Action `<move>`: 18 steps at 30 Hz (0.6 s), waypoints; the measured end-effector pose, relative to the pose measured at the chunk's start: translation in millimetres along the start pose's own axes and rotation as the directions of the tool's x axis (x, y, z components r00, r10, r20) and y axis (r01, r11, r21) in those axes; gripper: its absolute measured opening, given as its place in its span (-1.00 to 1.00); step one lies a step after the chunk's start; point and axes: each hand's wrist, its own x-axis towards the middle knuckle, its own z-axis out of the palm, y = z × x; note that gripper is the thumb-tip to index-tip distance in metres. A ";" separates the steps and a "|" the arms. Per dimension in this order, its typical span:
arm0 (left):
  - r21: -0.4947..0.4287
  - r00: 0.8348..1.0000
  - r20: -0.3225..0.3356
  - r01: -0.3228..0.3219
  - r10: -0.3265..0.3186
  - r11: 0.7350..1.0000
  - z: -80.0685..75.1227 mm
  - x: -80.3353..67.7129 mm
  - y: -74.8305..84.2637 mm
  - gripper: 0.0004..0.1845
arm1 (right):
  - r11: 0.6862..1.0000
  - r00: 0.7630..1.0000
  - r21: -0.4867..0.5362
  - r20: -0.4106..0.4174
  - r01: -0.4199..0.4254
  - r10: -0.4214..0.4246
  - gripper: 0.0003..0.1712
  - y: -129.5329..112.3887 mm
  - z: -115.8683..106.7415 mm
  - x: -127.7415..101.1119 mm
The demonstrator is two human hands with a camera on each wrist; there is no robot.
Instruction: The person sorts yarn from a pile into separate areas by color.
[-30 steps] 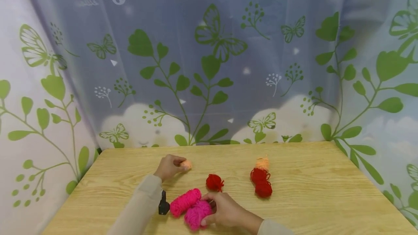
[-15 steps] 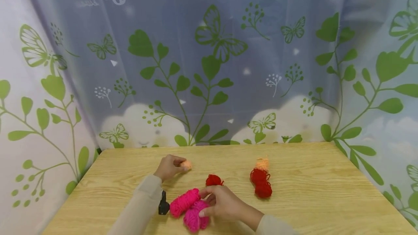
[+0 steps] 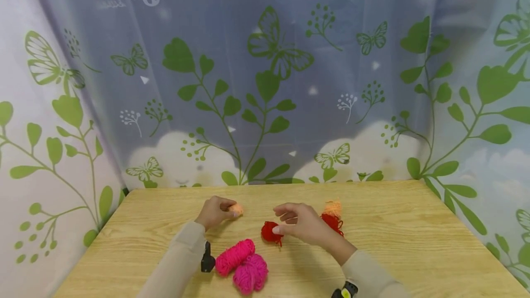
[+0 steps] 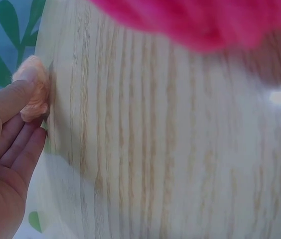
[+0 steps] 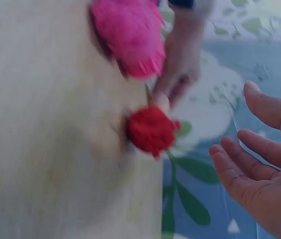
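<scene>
At the far left of the table, my left hand (image 3: pixel 214 212) pinches a small peach ball of yarn (image 4: pixel 37 94) between thumb and fingers. My right hand (image 3: pixel 304 224) is in the air with loosely spread fingers and holds nothing. Nearest to it is a small red ball of yarn (image 3: pixel 269 232), whose right side lies behind the thumb in the head view. In the right wrist view this red ball (image 5: pixel 151 130) appears apart from the fingers. Two pink yarn bundles, a bright pink skein (image 3: pixel 235 256) and a magenta ball (image 3: pixel 250 274), lie side by side nearer the front.
Behind my right hand lie a peach yarn bundle (image 3: pixel 333 208) and red yarn (image 3: pixel 332 221), partly covered by the hand and wrist. The wooden table (image 3: pixel 393 238) ends at a patterned curtain (image 3: pixel 265 105) at the back. A black wrist device (image 3: pixel 207 261) is on my left sleeve.
My right hand has left the magenta ball and moved up and to the right, past the red ball. The magenta ball shifted slightly. My left hand stays on the peach ball.
</scene>
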 end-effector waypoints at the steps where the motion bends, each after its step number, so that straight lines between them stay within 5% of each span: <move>1: 0.001 1.000 -0.002 0.002 -0.002 1.000 0.0 0.1 0.3 -0.68 | 1.000 1.000 -0.006 -0.021 -0.004 0.004 -0.43 2.0 -5.6 0.0; 18: -0.003 0.999 0.006 0.039 -0.039 0.999 -2.2 -2.9 7.1 -0.69 | 0.977 0.965 -0.178 -0.252 -0.118 0.071 -0.40 53.4 -83.7 -10.1</move>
